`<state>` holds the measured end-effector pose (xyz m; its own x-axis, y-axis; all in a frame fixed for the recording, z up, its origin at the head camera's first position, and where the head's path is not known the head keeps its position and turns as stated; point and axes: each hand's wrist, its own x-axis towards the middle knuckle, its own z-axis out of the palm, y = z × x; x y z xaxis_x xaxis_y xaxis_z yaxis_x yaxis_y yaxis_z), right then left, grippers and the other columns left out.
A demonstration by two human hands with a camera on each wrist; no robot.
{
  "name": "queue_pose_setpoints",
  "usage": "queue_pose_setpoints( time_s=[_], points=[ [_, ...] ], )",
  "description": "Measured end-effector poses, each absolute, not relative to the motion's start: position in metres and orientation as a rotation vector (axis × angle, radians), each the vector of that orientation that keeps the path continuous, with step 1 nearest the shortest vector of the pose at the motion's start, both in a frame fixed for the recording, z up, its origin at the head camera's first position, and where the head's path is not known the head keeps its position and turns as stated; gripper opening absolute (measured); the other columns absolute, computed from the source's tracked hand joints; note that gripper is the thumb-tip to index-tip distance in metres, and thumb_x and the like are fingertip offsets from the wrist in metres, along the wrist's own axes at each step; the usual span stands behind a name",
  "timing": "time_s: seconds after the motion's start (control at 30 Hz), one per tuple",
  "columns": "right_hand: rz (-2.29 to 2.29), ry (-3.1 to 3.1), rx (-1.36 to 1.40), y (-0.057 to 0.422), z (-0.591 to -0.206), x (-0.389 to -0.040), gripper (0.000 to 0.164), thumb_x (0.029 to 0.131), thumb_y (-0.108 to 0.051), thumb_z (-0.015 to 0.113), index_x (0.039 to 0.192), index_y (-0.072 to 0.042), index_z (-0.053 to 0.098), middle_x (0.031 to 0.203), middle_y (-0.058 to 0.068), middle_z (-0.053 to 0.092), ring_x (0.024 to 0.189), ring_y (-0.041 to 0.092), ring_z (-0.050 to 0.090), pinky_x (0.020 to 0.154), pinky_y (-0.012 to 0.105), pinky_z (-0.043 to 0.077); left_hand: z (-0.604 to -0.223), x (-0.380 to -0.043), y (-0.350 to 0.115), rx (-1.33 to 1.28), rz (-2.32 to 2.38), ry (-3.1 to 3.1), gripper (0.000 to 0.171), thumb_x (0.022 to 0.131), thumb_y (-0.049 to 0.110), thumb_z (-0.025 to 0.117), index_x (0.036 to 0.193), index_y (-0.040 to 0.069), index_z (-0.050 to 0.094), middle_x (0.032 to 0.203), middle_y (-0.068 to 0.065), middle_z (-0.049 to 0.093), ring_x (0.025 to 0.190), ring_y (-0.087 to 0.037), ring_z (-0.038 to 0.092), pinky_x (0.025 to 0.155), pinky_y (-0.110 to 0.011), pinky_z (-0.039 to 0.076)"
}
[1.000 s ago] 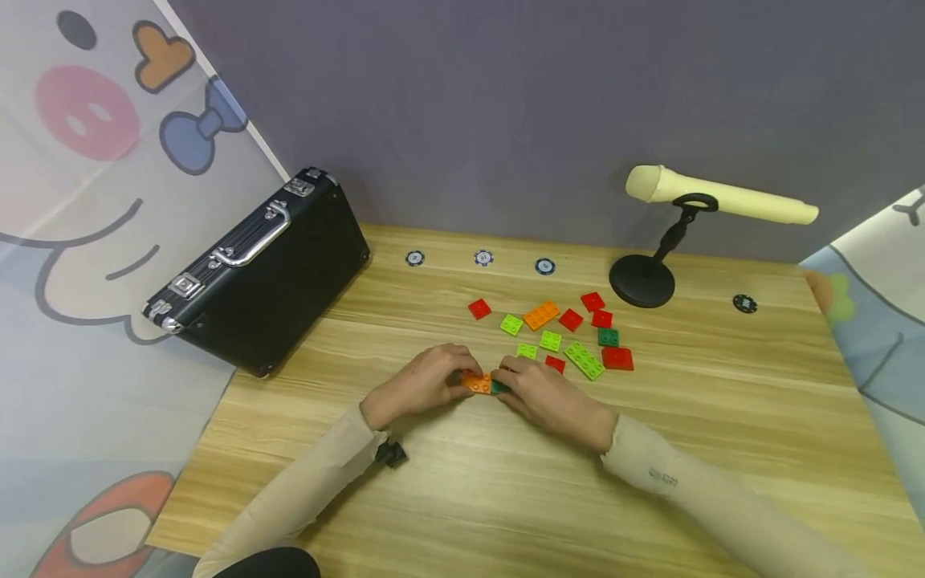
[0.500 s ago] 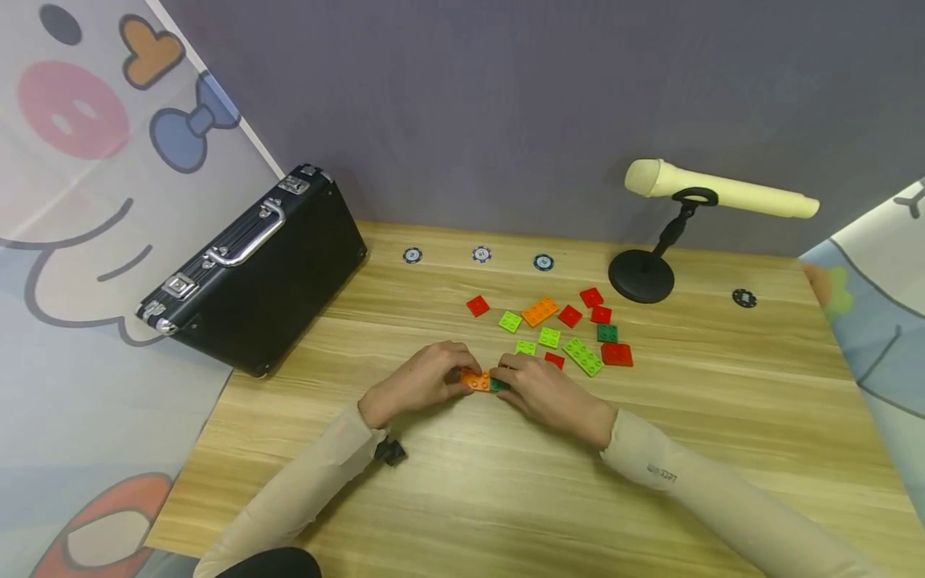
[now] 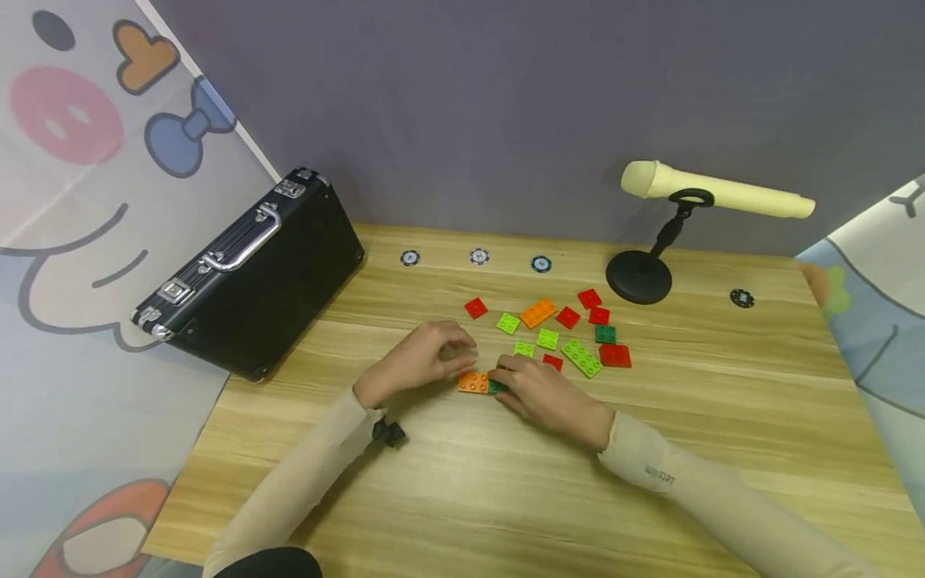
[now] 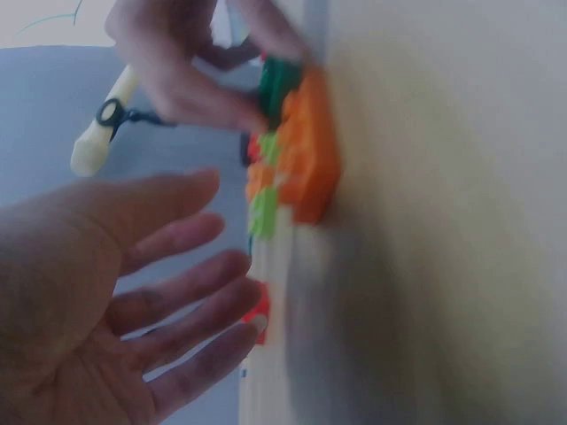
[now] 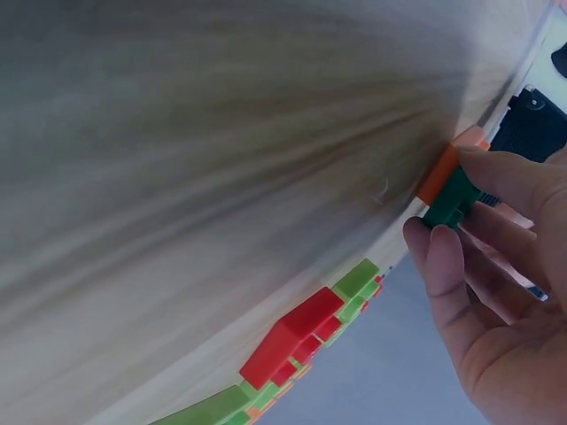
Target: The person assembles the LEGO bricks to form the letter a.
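An orange building brick [image 3: 473, 383] lies studs up on the table between the hands. At its right end sits a dark green brick [image 5: 454, 197], which my right hand [image 3: 551, 399] pinches between thumb and fingers. From the left wrist view, the green brick appears on top of the orange one; whether the studs are fully pressed together I cannot tell. My left hand [image 3: 419, 361] is off the bricks, just behind and left of the orange one, its fingers spread and loosely bent with nothing in them.
Loose red, lime, orange and green bricks, among them a long lime brick [image 3: 581, 358], lie scattered behind my right hand. A black case [image 3: 267, 281] stands at the left. A microphone [image 3: 715, 191] on a stand [image 3: 639, 277] is at the back right. Poker chips [image 3: 479, 256] line the back.
My left hand has let go of the orange brick and moved slightly back and left, its fingers opening. The right hand stays on the green brick.
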<state>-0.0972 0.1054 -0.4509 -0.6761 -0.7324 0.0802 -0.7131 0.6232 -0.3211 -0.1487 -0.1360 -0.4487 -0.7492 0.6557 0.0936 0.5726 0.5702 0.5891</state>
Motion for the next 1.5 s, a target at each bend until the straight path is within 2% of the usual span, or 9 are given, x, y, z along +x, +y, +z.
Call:
queue_pose_setpoints(
  time_s=[0.17,0.3,0.4,0.5,0.7,0.87,1.07,1.27,1.5],
  points=[
    [-0.500,2.765,-1.224,0.105,-0.450,-0.097,0.026,0.092,-0.023,0.070,0.116,-0.012,0.069,0.102,-0.002,0.065,0.085,0.007,0.060,0.077,0.026,0.056,-0.447,-0.176,-0.133,1.027,0.935,2.770,0.028,0.091,0.019,0.071,0.117,0.009,0.067,0.117,-0.006,0.068,0.108,-0.022,0.066,0.093,-0.035,0.055],
    [-0.491,2.757,-1.223,0.105,-0.450,-0.096,0.027,0.092,-0.024,0.070,0.117,-0.012,0.069,0.103,-0.003,0.065,0.085,0.007,0.060,0.077,0.025,0.056,-0.455,-0.192,-0.130,1.013,0.825,2.799,0.042,0.092,0.012,0.068,0.133,0.009,0.059,0.141,-0.011,0.056,0.130,-0.027,0.055,0.109,-0.040,0.045],
    [-0.493,2.760,-1.220,0.104,-0.451,-0.095,0.027,0.092,-0.024,0.069,0.116,-0.012,0.069,0.102,-0.003,0.065,0.086,0.007,0.060,0.078,0.026,0.056,-0.460,-0.198,-0.126,1.010,0.739,2.793,0.047,0.093,0.009,0.065,0.138,0.010,0.055,0.149,-0.011,0.050,0.137,-0.027,0.048,0.114,-0.041,0.040],
    [-0.497,2.766,-1.213,0.105,-0.449,-0.096,0.026,0.092,-0.024,0.069,0.116,-0.012,0.069,0.102,-0.003,0.064,0.086,0.007,0.060,0.077,0.026,0.055,-0.461,-0.199,-0.121,1.021,0.679,2.793,0.042,0.093,0.006,0.063,0.135,0.010,0.058,0.144,-0.011,0.054,0.133,-0.027,0.052,0.112,-0.040,0.042],
    [-0.490,2.767,-1.197,0.103,-0.446,-0.095,0.026,0.092,-0.024,0.070,0.115,-0.012,0.070,0.100,-0.003,0.065,0.084,0.007,0.060,0.076,0.026,0.055,-0.458,-0.193,-0.121,0.996,0.591,2.854,0.034,0.090,0.002,0.066,0.123,0.012,0.068,0.124,-0.006,0.062,0.114,-0.020,0.058,0.099,-0.032,0.051],
    [-0.474,2.767,-1.163,0.102,-0.444,-0.094,0.026,0.091,-0.024,0.071,0.114,-0.012,0.070,0.101,-0.003,0.065,0.084,0.007,0.061,0.074,0.025,0.056,-0.456,-0.187,-0.123,0.959,0.493,2.896,0.027,0.088,0.009,0.073,0.114,0.013,0.070,0.111,-0.003,0.063,0.102,-0.018,0.061,0.090,-0.031,0.055],
    [-0.504,2.769,-1.131,0.104,-0.446,-0.091,0.029,0.091,-0.026,0.071,0.117,-0.013,0.069,0.107,0.000,0.065,0.090,0.010,0.063,0.078,0.028,0.057,-0.456,-0.179,-0.127,0.938,0.428,2.912,0.020,0.089,0.018,0.073,0.108,0.015,0.069,0.108,0.001,0.066,0.097,-0.015,0.063,0.083,-0.030,0.055],
    [-0.539,2.763,-1.125,0.107,-0.450,-0.087,0.036,0.091,-0.032,0.071,0.121,-0.013,0.066,0.114,0.001,0.064,0.097,0.012,0.064,0.083,0.031,0.057,-0.454,-0.164,-0.131,1.071,0.461,2.940,0.012,0.090,0.022,0.072,0.101,0.018,0.074,0.100,0.005,0.068,0.091,-0.012,0.064,0.080,-0.028,0.056],
    [-0.517,2.826,-1.132,0.108,-0.450,-0.089,0.027,0.092,-0.031,0.070,0.113,-0.015,0.068,0.109,-0.002,0.065,0.092,0.011,0.065,0.077,0.028,0.057,-0.441,-0.142,-0.134,1.271,0.492,2.906,0.013,0.087,0.023,0.075,0.100,0.021,0.076,0.104,0.008,0.070,0.093,-0.009,0.066,0.079,-0.026,0.057]
  ],
)
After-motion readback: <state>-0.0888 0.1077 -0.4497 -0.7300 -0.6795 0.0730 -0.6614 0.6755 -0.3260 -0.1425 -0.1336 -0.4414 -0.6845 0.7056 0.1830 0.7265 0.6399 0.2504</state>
